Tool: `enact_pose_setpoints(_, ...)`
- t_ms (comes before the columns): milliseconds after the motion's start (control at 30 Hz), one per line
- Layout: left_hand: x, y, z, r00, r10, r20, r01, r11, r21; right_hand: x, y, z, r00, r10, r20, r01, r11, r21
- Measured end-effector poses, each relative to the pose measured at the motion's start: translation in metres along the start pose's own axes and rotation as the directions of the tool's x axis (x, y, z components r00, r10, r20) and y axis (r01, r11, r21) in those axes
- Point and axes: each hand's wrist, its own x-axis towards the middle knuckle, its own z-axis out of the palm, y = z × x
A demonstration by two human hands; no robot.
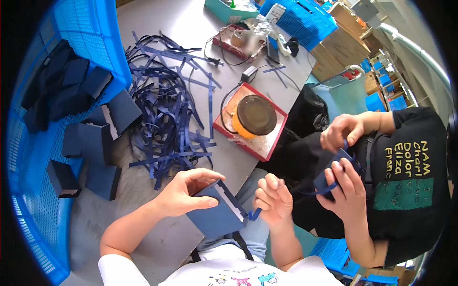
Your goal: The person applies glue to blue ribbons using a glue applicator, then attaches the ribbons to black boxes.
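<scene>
My left hand grips a dark blue box above my lap, thumb on its near face and fingers over the top edge. A white strip shows along the box's right side. Just right of it, my right hand is closed, fingers curled. A short piece of blue ribbon sticks out from the right hand toward the box's lower right corner. The ribbon's other end is hidden by the fingers. Beyond the left hand lies a tangled heap of blue ribbon strips on the table.
Dark blue boxes stand in and beside a blue plastic basket at left. A yellow pot with a dark round top sits in a red tray. At right, a co-worker's hands hold another blue box with ribbon.
</scene>
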Motion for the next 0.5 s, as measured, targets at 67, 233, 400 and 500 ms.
enact_pose_setpoints(67, -0.002, 0.005, -0.001, 1.0, -0.027, 0.013, 0.027, 1.0, -0.002, 0.0, -0.009, 0.011, 0.993, -0.08, -0.087, 0.026, 0.866, -0.499)
enact_pose_setpoints(233, -0.005, 0.016, 0.0, 0.999, -0.051, 0.015, 0.05, 0.996, 0.072, -0.006, -0.026, 0.051, 0.996, 0.058, -0.073, -0.083, 0.19, -0.978)
enact_pose_setpoints(400, -0.007, 0.021, 0.003, 1.0, -0.02, 0.023, 0.016, 0.986, 0.163, -0.005, -0.021, 0.064, 0.97, 0.232, -0.072, -0.067, -0.027, -0.997)
enact_pose_setpoints(500, -0.008, 0.021, 0.004, 0.999, -0.03, 0.042, 0.023, 0.986, 0.167, -0.003, -0.019, 0.065, 0.969, 0.242, -0.043, -0.027, -0.068, -0.997)
